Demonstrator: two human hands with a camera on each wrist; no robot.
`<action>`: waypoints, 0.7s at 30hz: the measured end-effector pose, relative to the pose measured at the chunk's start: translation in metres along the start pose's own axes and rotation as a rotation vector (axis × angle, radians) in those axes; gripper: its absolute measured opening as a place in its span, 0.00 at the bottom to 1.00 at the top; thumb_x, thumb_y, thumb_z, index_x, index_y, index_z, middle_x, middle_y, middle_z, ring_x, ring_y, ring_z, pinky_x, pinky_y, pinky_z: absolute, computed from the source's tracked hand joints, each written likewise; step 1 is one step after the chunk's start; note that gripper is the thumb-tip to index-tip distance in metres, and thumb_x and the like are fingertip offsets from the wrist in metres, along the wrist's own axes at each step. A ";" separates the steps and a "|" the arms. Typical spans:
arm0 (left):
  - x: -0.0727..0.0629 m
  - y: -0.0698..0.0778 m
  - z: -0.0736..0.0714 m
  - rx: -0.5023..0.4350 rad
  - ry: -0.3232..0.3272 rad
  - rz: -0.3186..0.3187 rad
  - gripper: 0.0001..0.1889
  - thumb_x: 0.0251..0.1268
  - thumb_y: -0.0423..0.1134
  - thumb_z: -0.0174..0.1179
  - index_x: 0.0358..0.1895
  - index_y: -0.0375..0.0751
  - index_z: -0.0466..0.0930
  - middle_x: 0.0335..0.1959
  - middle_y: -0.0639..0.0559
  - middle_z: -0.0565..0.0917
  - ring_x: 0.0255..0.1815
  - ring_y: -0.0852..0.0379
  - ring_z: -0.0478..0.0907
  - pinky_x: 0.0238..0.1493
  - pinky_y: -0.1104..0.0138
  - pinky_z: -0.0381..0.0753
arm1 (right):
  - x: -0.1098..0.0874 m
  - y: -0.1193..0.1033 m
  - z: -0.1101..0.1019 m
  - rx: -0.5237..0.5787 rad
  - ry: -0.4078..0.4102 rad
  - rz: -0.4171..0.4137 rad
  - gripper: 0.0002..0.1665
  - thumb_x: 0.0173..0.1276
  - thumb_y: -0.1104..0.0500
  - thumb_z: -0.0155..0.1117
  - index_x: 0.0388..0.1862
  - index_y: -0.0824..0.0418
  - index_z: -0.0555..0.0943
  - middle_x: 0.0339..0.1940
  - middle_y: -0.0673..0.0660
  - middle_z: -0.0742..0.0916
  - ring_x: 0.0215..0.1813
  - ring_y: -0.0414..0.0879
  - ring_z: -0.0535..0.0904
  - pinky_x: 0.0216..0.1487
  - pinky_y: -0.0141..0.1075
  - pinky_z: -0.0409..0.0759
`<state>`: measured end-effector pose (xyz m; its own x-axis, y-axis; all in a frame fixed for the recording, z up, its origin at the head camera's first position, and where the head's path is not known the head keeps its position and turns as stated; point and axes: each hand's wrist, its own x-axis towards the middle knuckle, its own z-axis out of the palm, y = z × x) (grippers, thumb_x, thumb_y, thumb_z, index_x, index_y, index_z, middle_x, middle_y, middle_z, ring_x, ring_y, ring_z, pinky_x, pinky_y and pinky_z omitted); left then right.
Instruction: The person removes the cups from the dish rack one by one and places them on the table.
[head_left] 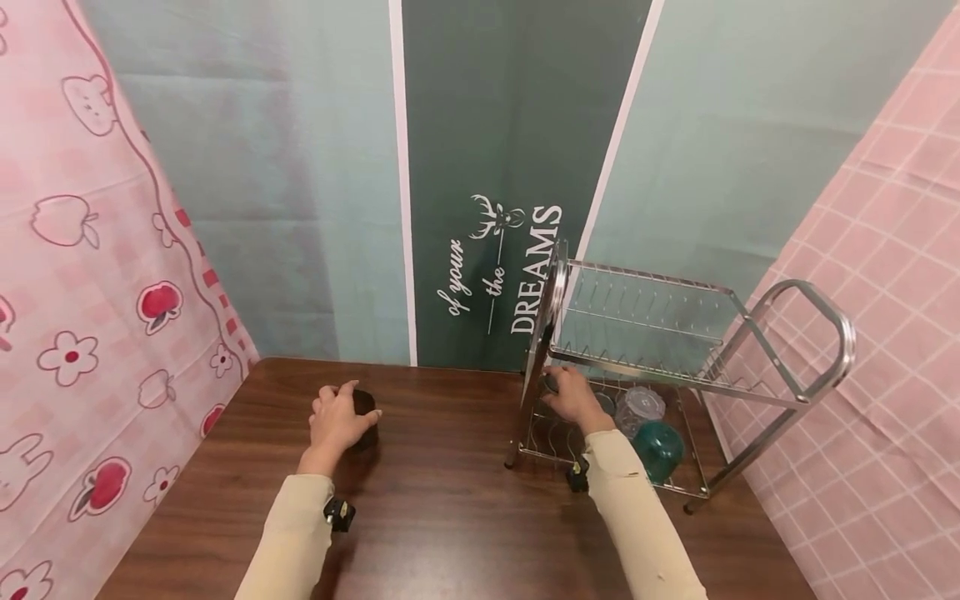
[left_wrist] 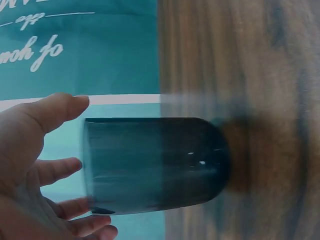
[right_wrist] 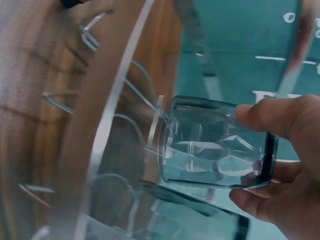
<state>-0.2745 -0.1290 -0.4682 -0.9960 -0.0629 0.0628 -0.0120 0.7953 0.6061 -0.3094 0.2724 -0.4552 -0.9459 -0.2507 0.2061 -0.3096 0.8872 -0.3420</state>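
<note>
Brown wood table (head_left: 442, 500), with grain and a soft glare toward its near side. Pale blue and dark green wall cloth (head_left: 517, 100) with white lettering and a deer head hangs along the far side; pink fruit-and-flower cloth (head_left: 71, 358) on the left, pink checked cloth (head_left: 870, 275) on the right.

Table's far edge meets the wall cloth, its far left corner is rounded, and its left edge runs beside the fruit cloth. Two-tier metal rack (head_left: 675, 377) stands on the right, its feet near the right edge. You've got bare wood between the dark cup and the rack, more on the near side.

Your left hand (head_left: 337, 421) is spread loosely about the rim of the dark cup (left_wrist: 155, 165), which stands on the table, far left; can't tell if your fingers touch it. Your right hand (head_left: 573, 398) grips a clear glass (right_wrist: 215, 142) between thumb and fingers at the rack's left end, below the upper tier. A teal glass (head_left: 660, 450) sits on the lower tier, right of that hand.
</note>
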 end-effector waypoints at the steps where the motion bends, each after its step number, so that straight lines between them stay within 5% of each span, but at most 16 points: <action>1: 0.000 0.002 -0.002 0.007 -0.004 0.005 0.38 0.54 0.48 0.65 0.66 0.34 0.62 0.59 0.25 0.56 0.57 0.27 0.56 0.50 0.39 0.59 | 0.000 0.000 -0.003 0.002 0.008 -0.003 0.29 0.55 0.66 0.66 0.57 0.71 0.72 0.51 0.74 0.76 0.54 0.69 0.70 0.49 0.57 0.70; 7: 0.000 0.005 -0.010 0.031 0.002 0.039 0.34 0.56 0.48 0.63 0.63 0.32 0.66 0.57 0.25 0.60 0.54 0.28 0.60 0.48 0.39 0.62 | 0.003 -0.005 -0.014 0.005 0.033 0.019 0.32 0.55 0.64 0.66 0.60 0.69 0.72 0.44 0.70 0.81 0.49 0.65 0.75 0.48 0.55 0.72; 21: -0.021 0.011 -0.006 0.074 0.065 0.097 0.30 0.56 0.46 0.64 0.59 0.33 0.71 0.57 0.27 0.63 0.54 0.29 0.62 0.47 0.40 0.65 | -0.015 -0.019 -0.018 0.009 0.126 0.093 0.32 0.56 0.61 0.67 0.61 0.65 0.72 0.54 0.73 0.74 0.57 0.68 0.67 0.50 0.58 0.69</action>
<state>-0.2532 -0.1224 -0.4579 -0.9851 -0.0210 0.1709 0.0748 0.8417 0.5348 -0.2878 0.2661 -0.4350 -0.9511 -0.1163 0.2862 -0.2225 0.9006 -0.3733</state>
